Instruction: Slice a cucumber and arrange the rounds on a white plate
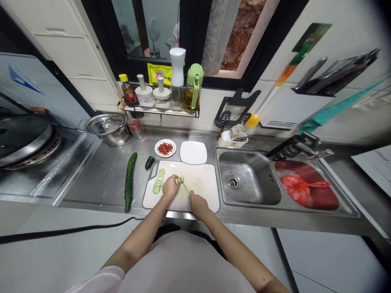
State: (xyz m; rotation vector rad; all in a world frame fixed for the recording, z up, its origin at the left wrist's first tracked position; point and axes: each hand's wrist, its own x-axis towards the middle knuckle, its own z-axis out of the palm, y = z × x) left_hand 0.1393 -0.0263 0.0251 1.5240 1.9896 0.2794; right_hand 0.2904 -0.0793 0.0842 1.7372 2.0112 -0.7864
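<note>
A white cutting board [207, 191] lies on the steel counter in front of me. My left hand [171, 186] is closed, its fingertips pinching the edge of a round cucumber slice [181, 179] over the board. In my right hand [199, 204] is a small knife [185, 188], its narrow blade pointing up and left to the slice. A row of overlapping cucumber slices [159, 181] lies to the left of my left hand. Just off the board's upper left corner rests a cucumber end piece [149, 163]. A long whole cucumber [130, 181] lies farther left.
Behind the board stand a plate of chopped red pieces [165, 148] and a white plate [193, 152]. To the right is a steel sink [249, 179], with a red bag [296, 190] in its second basin. A lidded pot [108, 128] stands back left, below a rack of seasonings [161, 110].
</note>
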